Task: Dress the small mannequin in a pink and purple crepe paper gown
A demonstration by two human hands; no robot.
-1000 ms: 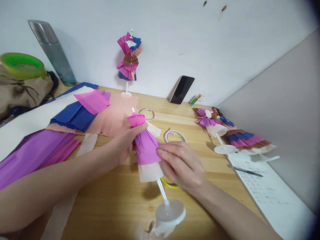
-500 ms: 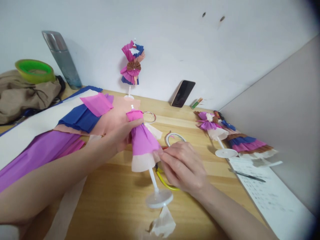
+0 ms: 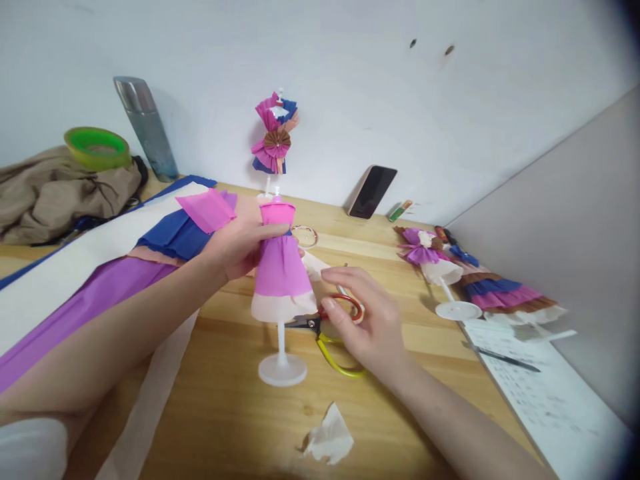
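Note:
My left hand [image 3: 245, 243] is closed around the waist of a small white dress form [image 3: 281, 347]. The form wears a paper dress [image 3: 284, 267] with a hot-pink top, a purple skirt and a white hem. It stands nearly upright, its round base low over or on the table; I cannot tell if it touches. Just right of the skirt is my right hand [image 3: 370, 320], fingers apart and holding nothing. Behind and below those fingers lie scissors [image 3: 336, 350] with one red and one yellow handle, partly hidden by the hand.
Paper sheets [image 3: 165, 233] in blue, pink, purple and white cover the left side. A dressed form [image 3: 276, 143] stands by the wall; others [image 3: 425, 250] are at right, near a written sheet [image 3: 530, 387] with a pen [image 3: 507, 359]. A phone [image 3: 373, 192] leans at the back.
My right hand has let go of the hem and moved slightly right, its fingers opening. The form has swung from tilted to nearly upright, and the scissors show more.

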